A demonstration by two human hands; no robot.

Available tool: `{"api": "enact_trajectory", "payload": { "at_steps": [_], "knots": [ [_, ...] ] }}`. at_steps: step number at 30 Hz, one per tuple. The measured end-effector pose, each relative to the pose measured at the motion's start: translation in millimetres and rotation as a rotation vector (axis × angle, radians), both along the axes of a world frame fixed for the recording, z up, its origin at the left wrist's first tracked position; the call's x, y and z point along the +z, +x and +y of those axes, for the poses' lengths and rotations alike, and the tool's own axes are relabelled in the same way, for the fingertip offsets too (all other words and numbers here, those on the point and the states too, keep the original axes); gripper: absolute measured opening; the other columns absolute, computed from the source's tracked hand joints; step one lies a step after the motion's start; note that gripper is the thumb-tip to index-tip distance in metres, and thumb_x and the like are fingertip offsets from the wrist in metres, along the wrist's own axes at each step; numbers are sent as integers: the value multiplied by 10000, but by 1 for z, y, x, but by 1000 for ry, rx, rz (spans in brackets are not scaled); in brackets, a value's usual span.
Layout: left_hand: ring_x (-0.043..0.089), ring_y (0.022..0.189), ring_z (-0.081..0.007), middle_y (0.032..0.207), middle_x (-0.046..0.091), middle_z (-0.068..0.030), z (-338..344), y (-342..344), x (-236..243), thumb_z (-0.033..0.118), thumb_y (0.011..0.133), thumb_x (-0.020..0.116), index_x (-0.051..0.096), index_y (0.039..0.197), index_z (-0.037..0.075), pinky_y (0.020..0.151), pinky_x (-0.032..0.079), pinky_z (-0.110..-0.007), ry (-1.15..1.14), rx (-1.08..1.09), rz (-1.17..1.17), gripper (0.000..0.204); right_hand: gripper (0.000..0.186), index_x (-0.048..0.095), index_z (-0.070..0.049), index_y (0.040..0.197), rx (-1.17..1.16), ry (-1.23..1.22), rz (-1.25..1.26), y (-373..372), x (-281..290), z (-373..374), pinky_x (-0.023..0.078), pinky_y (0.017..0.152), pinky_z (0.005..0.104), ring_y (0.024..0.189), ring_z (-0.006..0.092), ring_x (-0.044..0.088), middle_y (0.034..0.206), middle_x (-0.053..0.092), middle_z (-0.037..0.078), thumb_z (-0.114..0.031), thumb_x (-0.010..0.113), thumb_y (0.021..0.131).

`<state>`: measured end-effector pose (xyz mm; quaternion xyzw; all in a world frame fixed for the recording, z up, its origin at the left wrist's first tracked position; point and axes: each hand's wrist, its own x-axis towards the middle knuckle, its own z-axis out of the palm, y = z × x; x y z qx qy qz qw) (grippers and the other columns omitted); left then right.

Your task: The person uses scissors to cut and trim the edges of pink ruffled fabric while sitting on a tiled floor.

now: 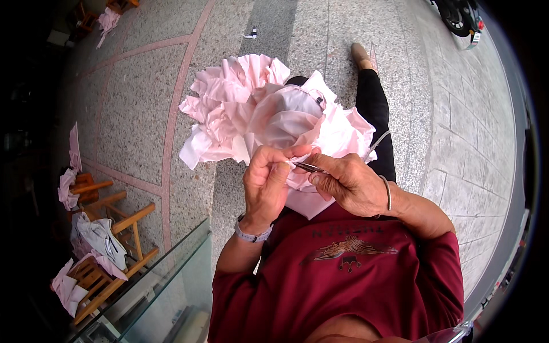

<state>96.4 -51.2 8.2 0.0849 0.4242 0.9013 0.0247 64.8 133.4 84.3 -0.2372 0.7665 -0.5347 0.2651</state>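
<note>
Pale pink cloth [234,103], ruffled and gathered, lies heaped over my lap and spreads forward and to both sides. A thinner greyish-pink layer [294,108] sits in its middle. My left hand [269,180] is closed, pinching a small bit of the pink cloth between thumb and fingers. My right hand [349,180] grips a slim, pointed metal tool [309,167], whose tip reaches the cloth at my left fingertips. Its exact kind is hard to make out. Both hands meet just in front of my dark red shirt [343,280].
A wooden chair [134,228] to my left carries more pink and white cloth [103,243]. Close by stands a glass case [183,268]. Ahead on the speckled floor lies a small black-and-white item [251,33]. A motorcycle [457,20] stands at the far right.
</note>
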Motion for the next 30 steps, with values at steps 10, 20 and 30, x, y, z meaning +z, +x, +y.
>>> {"api": "enact_trajectory", "payload": {
  "at_steps": [10, 20, 30],
  "knots": [
    [623, 1175, -356, 1228, 631, -257, 0, 1, 4, 106, 1040, 492, 461, 1049, 7, 970, 537, -403, -127, 3, 66, 104, 238, 614, 60, 1167, 14, 28, 8, 0, 3, 5, 480, 579, 421, 663, 415, 655, 697, 596, 273, -15, 578, 944],
    [627, 1162, -357, 1224, 628, -275, -1, 2, 0, 122, 1043, 487, 443, 1046, 24, 1011, 506, -439, -235, 17, 81, 107, 234, 615, 55, 1161, 14, 18, 29, 0, 3, 7, 471, 568, 419, 645, 406, 653, 691, 597, 271, -5, 580, 937],
    [644, 1128, -323, 1208, 643, -257, 0, 4, -2, 134, 1034, 516, 461, 1021, 20, 1010, 502, -433, -125, 26, 16, 127, 102, 592, 55, 1012, -41, -66, 99, 5, -12, 0, 458, 540, 410, 624, 401, 646, 676, 591, 260, -18, 585, 941]
  ]
}}
